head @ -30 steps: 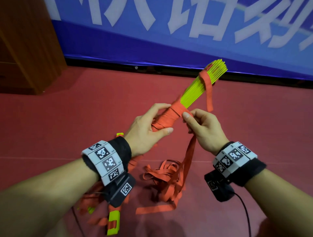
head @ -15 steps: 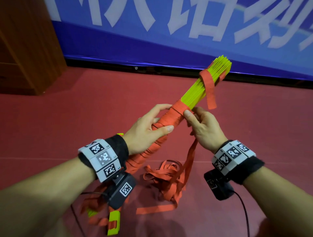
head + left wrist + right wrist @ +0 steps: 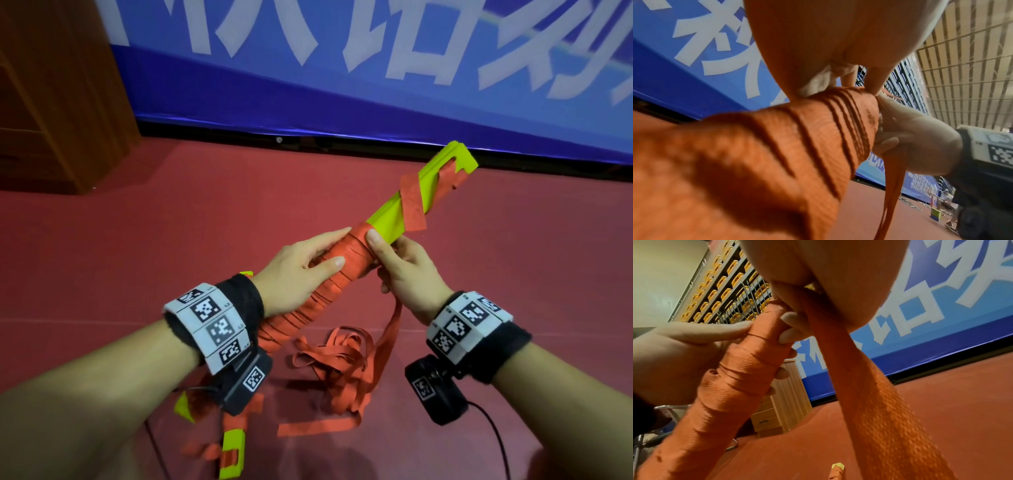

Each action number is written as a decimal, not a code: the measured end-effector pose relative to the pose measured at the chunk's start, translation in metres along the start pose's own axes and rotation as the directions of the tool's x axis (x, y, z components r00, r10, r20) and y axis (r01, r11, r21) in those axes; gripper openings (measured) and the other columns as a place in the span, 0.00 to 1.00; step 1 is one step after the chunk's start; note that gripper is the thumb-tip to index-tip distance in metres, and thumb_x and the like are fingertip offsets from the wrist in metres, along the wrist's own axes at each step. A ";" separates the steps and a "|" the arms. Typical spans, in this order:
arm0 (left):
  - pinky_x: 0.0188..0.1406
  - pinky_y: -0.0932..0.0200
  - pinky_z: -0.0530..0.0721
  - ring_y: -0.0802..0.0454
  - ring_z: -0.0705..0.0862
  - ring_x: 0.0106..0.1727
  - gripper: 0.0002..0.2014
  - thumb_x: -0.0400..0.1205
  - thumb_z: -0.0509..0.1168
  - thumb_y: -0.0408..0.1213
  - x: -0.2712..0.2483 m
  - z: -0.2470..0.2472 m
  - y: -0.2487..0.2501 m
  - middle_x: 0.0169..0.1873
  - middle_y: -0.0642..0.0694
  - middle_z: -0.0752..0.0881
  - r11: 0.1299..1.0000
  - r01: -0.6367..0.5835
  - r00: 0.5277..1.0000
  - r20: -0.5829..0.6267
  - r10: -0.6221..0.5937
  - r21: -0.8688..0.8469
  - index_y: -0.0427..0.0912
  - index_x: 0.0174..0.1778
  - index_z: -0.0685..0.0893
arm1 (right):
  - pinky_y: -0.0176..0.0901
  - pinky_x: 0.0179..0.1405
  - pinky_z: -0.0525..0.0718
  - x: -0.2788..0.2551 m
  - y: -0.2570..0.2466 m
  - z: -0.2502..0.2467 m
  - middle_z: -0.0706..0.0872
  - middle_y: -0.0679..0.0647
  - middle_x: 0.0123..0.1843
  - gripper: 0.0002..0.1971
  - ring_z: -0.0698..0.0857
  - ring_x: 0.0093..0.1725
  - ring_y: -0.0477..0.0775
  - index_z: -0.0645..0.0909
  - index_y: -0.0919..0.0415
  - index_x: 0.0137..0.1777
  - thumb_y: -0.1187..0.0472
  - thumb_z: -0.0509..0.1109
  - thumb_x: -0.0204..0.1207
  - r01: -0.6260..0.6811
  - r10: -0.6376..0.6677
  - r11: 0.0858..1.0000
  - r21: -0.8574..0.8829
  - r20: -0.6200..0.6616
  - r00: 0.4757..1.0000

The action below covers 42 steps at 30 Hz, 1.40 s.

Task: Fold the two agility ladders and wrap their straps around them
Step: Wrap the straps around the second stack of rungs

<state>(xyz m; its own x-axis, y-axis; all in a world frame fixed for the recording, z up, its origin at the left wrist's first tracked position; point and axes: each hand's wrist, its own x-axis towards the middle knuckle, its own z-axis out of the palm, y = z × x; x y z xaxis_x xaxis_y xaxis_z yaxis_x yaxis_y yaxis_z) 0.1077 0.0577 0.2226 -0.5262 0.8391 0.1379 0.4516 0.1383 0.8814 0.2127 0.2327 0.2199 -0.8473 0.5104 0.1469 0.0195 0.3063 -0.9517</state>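
— Where is the folded ladder [image 3: 394,219]?

— Held in the air above the red floor [image 3: 171,233], slanting up and away to the right, between both hands. The left hand [image 3: 301,270] curls round the strap-wound lower part, thumb on top.

— And the other hand?

— Just to its right, the right hand [image 3: 407,270] pinches the orange strap [image 3: 390,329] against the bundle, at the edge of the winding. Beyond it the yellow-green rungs stand bare, crossed by one loose turn. The slack strap hangs down to a heap [image 3: 339,363] on the floor.
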 end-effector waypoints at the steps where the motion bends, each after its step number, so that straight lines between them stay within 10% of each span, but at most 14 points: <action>1: 0.60 0.59 0.82 0.62 0.86 0.59 0.25 0.88 0.66 0.47 -0.001 0.001 0.000 0.64 0.58 0.88 0.998 0.004 1.000 -0.029 -0.002 0.070 0.61 0.83 0.72 | 0.46 0.27 0.79 0.000 0.001 0.001 0.83 0.61 0.34 0.27 0.81 0.25 0.45 0.80 0.65 0.51 0.37 0.68 0.82 -0.007 0.007 1.000 0.012 -0.013 1.000; 5: 0.60 0.49 0.85 0.52 0.84 0.61 0.37 0.76 0.70 0.62 -0.008 0.010 0.002 0.64 0.57 0.82 0.925 -0.051 0.978 -0.168 0.123 0.377 0.69 0.82 0.66 | 0.37 0.24 0.76 0.001 -0.004 0.004 0.89 0.54 0.31 0.19 0.84 0.25 0.43 0.81 0.60 0.51 0.43 0.65 0.86 -0.044 0.048 0.998 0.052 -0.072 0.996; 11: 0.42 0.52 0.85 0.48 0.85 0.53 0.35 0.78 0.75 0.53 -0.012 0.026 0.010 0.64 0.57 0.76 0.746 -0.020 0.930 -0.261 0.258 0.665 0.67 0.79 0.67 | 0.36 0.24 0.76 0.000 -0.013 0.005 0.89 0.57 0.34 0.22 0.89 0.31 0.47 0.82 0.63 0.51 0.41 0.67 0.84 -0.068 0.082 0.992 0.106 -0.136 0.987; 21: 0.51 0.48 0.87 0.47 0.88 0.57 0.28 0.81 0.71 0.49 -0.008 0.014 0.010 0.64 0.59 0.85 0.821 -0.030 0.917 -0.310 0.249 0.570 0.65 0.78 0.74 | 0.32 0.27 0.79 -0.007 -0.012 -0.007 0.87 0.54 0.25 0.22 0.82 0.23 0.46 0.86 0.71 0.48 0.48 0.69 0.85 -0.044 0.044 0.999 -0.016 0.006 0.999; 31: 0.39 0.57 0.73 0.65 0.76 0.33 0.25 0.82 0.72 0.47 -0.003 0.001 0.006 0.42 0.62 0.83 0.916 -0.009 0.915 -0.366 0.169 0.400 0.66 0.74 0.77 | 0.42 0.36 0.77 -0.007 -0.015 -0.009 0.77 0.46 0.24 0.17 0.75 0.27 0.46 0.82 0.59 0.37 0.59 0.65 0.89 0.132 -0.132 0.991 -0.021 0.000 0.991; 37: 0.45 0.46 0.87 0.50 0.88 0.41 0.26 0.77 0.66 0.57 -0.005 0.002 0.006 0.51 0.56 0.91 0.965 -0.014 0.940 -0.325 0.102 0.262 0.71 0.73 0.75 | 0.55 0.31 0.81 -0.005 -0.019 -0.009 0.77 0.50 0.27 0.17 0.76 0.28 0.48 0.82 0.58 0.34 0.50 0.73 0.83 0.148 -0.160 0.981 -0.124 -0.092 0.983; 42: 0.56 0.45 0.89 0.56 0.90 0.55 0.21 0.80 0.71 0.47 -0.006 0.002 0.010 0.57 0.57 0.90 0.994 -0.070 0.957 -0.274 0.090 0.082 0.63 0.69 0.80 | 0.46 0.33 0.81 -0.004 -0.019 -0.013 0.77 0.56 0.30 0.21 0.76 0.30 0.48 0.82 0.66 0.37 0.45 0.73 0.78 0.136 -0.145 0.985 -0.104 -0.082 0.986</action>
<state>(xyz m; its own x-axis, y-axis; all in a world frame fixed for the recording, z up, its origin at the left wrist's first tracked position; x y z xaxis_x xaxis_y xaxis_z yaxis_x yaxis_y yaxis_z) 0.1168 0.0550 0.2301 -0.6608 0.6714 0.3356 0.5448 0.1215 0.8297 0.2226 0.2359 0.2407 -0.7950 0.5246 0.3047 -0.0409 0.4548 -0.8896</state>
